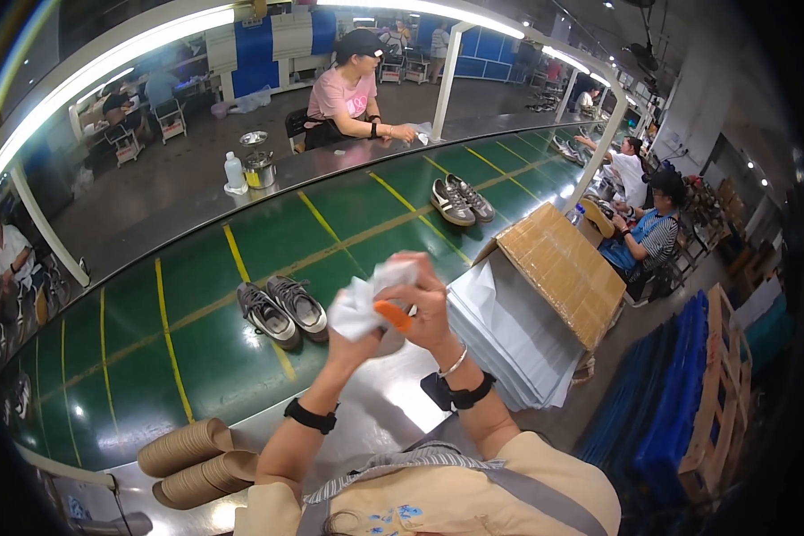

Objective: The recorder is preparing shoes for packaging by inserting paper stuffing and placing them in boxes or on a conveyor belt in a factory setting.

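Crumpled white tissue paper (355, 311) is bunched up between my two hands, above the near edge of the green conveyor belt (201, 299). My right hand (427, 308) grips it from the right, with an orange cover over one finger. My left hand (344, 350) holds it from below and is partly hidden by the paper. Something greyish shows just under my hands, too covered to make out. Close by on the left, a pair of grey sneakers (281, 311) lies on the belt. Right of my hands, a stack of white paper sheets (505, 344) leans under a cardboard piece (563, 268).
Brown ribbed shoe inserts (196, 460) lie at the near left on the metal ledge. Another sneaker pair (462, 198) sits farther along the belt. A white bottle (234, 171) and a metal tin (259, 168) stand across it. Co-workers sit opposite and at right.
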Available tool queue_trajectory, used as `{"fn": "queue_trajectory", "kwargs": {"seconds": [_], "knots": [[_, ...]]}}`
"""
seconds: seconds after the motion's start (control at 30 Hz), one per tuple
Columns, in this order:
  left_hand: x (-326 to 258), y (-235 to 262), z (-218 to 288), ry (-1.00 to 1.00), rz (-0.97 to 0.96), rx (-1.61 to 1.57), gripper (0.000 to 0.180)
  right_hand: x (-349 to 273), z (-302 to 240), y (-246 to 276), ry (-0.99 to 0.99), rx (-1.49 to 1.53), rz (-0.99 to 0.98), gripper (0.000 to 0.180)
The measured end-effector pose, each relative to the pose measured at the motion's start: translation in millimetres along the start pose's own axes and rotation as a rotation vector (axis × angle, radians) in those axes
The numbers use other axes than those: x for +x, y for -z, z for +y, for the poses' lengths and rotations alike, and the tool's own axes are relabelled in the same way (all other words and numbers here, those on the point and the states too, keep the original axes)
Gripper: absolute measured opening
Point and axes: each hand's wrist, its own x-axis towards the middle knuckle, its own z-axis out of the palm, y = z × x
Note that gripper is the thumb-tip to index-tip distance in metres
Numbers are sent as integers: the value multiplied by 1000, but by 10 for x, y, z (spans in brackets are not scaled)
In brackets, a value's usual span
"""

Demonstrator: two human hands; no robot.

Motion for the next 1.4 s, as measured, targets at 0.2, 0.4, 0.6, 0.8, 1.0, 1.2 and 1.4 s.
{"fn": "queue_trajectory", "kwargs": {"seconds": [0.2,0.4,0.6,0.8,1.0,1.2,1.4], "knots": [[-387,222,85,698,-150,-1520,72,-70,-102,-259,41,-179,-137,24],[-602,-30,-185,470,-37,-628,72,-277,436,-739,-510,202,-309,58],[-345,443,-672,778,421,-1236,34,-468,178,-891,-317,-158,-425,72],[-534,583,-1078,933,245,-1331,37,-709,372,-1277,-438,-54,-357,56],[-758,584,-2339,775,-125,-20,56,-852,1027,-1515,-952,196,-428,45],[-639,411,-3108,470,-234,271,49,-848,1663,-2160,-1175,180,-577,47],[-411,633,-3432,138,-434,137,22,-866,1787,-3189,-603,-380,-745,37]]}}
